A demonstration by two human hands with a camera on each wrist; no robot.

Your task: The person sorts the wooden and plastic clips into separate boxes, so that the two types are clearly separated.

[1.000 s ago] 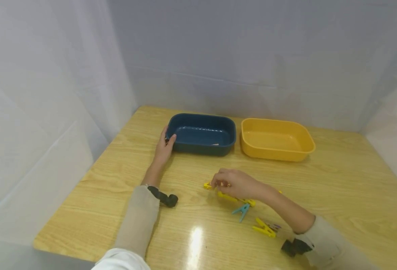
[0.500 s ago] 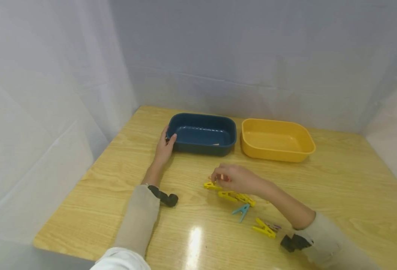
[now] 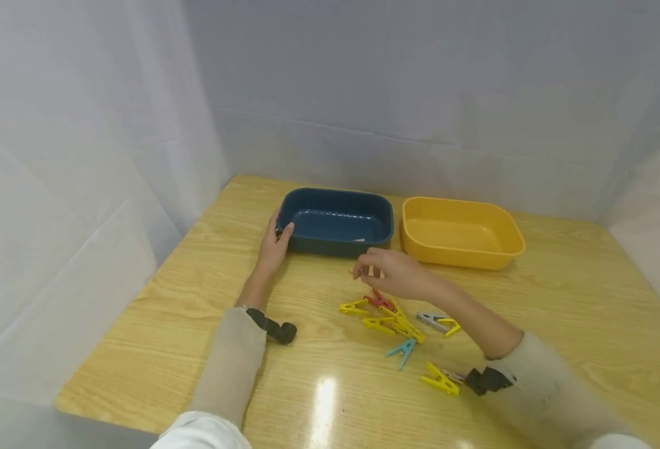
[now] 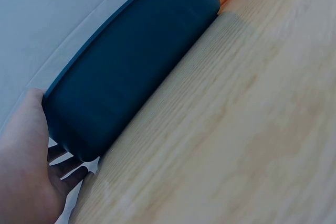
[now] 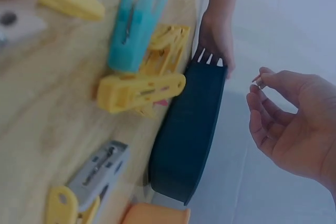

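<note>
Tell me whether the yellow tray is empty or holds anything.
Empty: the head view shows only bare yellow floor inside the yellow tray; the clothespins lie outside it.

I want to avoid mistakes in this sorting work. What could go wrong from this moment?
The right hand pinches something very small at its fingertips above the table; such a light pinch might let it slip. Its forearm passes just above the clothespins, so a low move back might scatter them. The left hand holds only one end of the blue tray, which stands close to the yellow tray, so a push might knock them together.
</note>
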